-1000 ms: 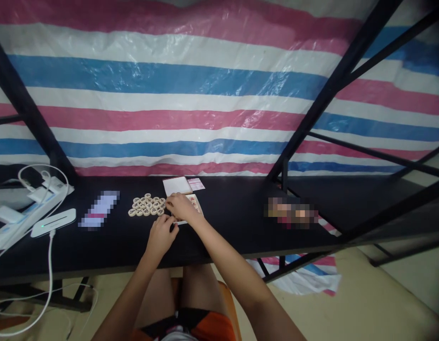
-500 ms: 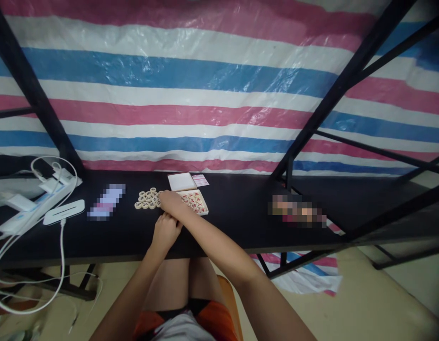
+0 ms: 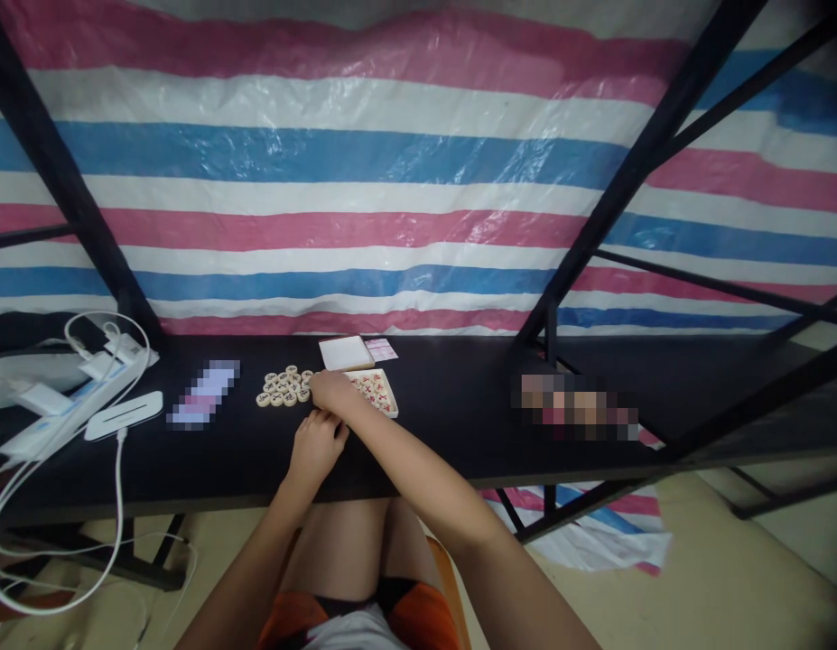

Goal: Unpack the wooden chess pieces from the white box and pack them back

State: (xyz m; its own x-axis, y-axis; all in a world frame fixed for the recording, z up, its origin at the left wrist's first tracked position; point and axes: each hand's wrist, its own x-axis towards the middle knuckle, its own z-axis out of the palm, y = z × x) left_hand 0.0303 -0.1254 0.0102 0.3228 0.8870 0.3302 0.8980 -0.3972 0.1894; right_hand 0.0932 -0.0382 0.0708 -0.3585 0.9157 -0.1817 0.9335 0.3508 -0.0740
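Several round pale game pieces (image 3: 283, 386) with dark marks lie in a loose heap on the black table (image 3: 424, 433). Right of them sits a shallow pale box (image 3: 376, 394) holding pieces with red marks. My right hand (image 3: 331, 392) reaches across to the right edge of the heap, fingers curled down onto the pieces; what it grips is hidden. My left hand (image 3: 314, 445) rests just below it on the table, fingers curled, with nothing visible in it. A white lid (image 3: 346, 353) and a small pink-printed paper (image 3: 382, 349) lie behind the box.
A white power strip (image 3: 66, 402) with plugs and cables and a white oblong device (image 3: 124, 415) lie at the left. Two blurred objects (image 3: 202, 394) (image 3: 577, 408) sit on the table. Black frame bars (image 3: 594, 235) rise at the right; a striped tarp (image 3: 364, 181) hangs behind.
My right hand has moved left from over the box to the heap of loose pieces, uncovering the box. My left hand stayed beneath it. The view shifted slightly.
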